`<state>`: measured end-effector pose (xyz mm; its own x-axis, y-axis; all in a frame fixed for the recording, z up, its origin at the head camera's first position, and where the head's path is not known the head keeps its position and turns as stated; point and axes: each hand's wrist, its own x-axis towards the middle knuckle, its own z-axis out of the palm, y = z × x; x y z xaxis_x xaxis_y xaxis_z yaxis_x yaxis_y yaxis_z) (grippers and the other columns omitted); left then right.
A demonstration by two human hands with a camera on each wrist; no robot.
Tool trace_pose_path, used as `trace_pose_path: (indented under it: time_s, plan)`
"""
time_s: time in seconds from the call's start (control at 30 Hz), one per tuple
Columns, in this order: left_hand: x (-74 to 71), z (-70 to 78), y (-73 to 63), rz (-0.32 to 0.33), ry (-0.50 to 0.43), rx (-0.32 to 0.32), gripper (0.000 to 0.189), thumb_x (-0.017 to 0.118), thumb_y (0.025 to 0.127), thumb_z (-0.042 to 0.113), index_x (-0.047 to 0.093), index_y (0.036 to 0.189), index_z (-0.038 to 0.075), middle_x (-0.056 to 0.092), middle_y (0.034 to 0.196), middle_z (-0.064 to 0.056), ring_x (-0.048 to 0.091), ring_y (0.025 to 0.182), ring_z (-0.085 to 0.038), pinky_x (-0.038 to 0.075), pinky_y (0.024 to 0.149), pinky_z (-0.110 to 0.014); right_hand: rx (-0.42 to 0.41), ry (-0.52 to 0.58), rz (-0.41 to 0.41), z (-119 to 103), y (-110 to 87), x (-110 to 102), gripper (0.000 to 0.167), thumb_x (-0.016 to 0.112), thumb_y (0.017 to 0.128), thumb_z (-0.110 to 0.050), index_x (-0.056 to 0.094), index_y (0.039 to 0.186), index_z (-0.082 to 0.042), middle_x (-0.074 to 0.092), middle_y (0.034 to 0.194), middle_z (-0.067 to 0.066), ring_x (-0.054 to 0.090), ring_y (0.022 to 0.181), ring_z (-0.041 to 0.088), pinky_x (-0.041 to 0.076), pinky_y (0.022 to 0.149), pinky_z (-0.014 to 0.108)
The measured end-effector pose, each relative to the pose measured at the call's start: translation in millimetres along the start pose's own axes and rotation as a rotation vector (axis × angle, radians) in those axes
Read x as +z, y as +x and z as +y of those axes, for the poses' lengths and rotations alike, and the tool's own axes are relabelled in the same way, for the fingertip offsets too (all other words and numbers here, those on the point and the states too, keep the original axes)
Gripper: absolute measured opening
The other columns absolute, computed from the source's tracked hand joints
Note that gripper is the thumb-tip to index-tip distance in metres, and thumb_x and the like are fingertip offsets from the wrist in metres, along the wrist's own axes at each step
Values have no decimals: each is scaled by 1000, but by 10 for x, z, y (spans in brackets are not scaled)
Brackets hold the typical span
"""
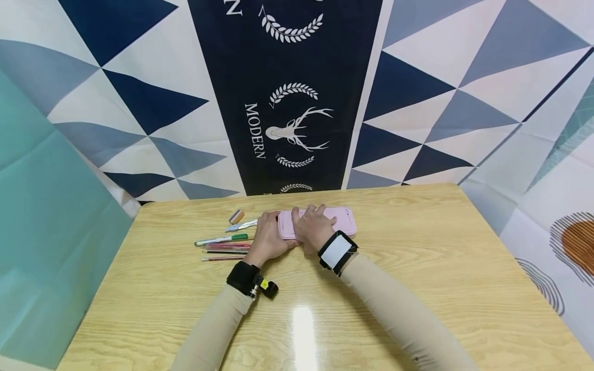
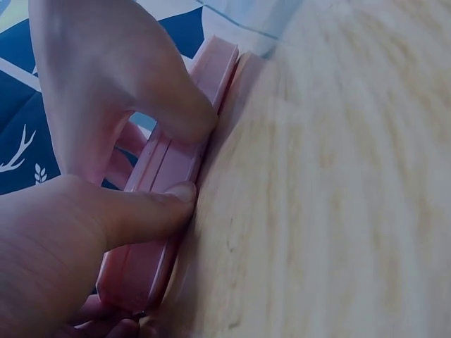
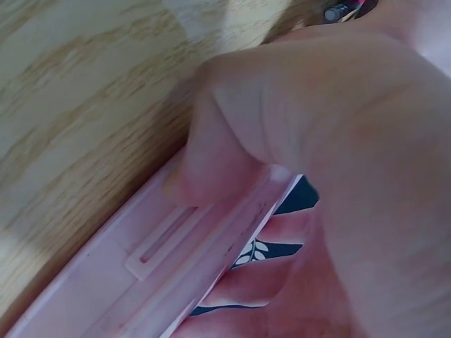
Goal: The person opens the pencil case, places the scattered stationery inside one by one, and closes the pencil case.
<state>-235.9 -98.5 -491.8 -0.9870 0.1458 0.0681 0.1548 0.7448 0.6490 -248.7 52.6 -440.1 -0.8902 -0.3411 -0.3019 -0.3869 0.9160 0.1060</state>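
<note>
A pink pencil case (image 1: 344, 221) lies lengthwise on the table near its back edge, its lid side facing up. At its left end, my left hand (image 1: 270, 238) grips the case, with the thumb (image 2: 151, 215) pressed along the front side and the fingers around the end. My right hand (image 1: 314, 229) holds the case from above near the middle. Its thumb is bent against the front side, beside a slotted latch (image 3: 165, 243), while the fingers reach across the top. In the left wrist view both thumbs press the case's front side close together.
Left of the case lie a green-capped marker (image 1: 221, 239), several pencils (image 1: 224, 258), a slim light-blue item (image 1: 241, 225) and an eraser (image 1: 236, 216). Patterned cloth (image 1: 297, 170) hangs directly behind the wooden table (image 1: 417, 257).
</note>
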Motion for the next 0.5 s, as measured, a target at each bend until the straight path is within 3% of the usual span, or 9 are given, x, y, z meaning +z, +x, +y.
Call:
trace_pose_path:
  time_s: [0.2, 0.5]
  plan:
    - [-15, -4, -24, 10, -10, -3, 100, 103, 81, 33, 51, 155, -9, 61, 149, -28, 53, 141, -43, 46, 124, -57, -16, -28, 12, 0, 0, -84, 97, 85, 95, -31, 32, 172, -3, 59, 151, 42, 57, 140, 66, 57, 98, 84]
    - [-24, -11, -14, 2, -9, 21, 95, 103, 81, 34, 55, 152, -8, 65, 146, -26, 55, 138, -42, 44, 124, -56, 2, 18, 1, -23, -14, -70, 102, 87, 92, -25, 29, 174, -4, 57, 151, 42, 56, 138, 64, 55, 100, 85]
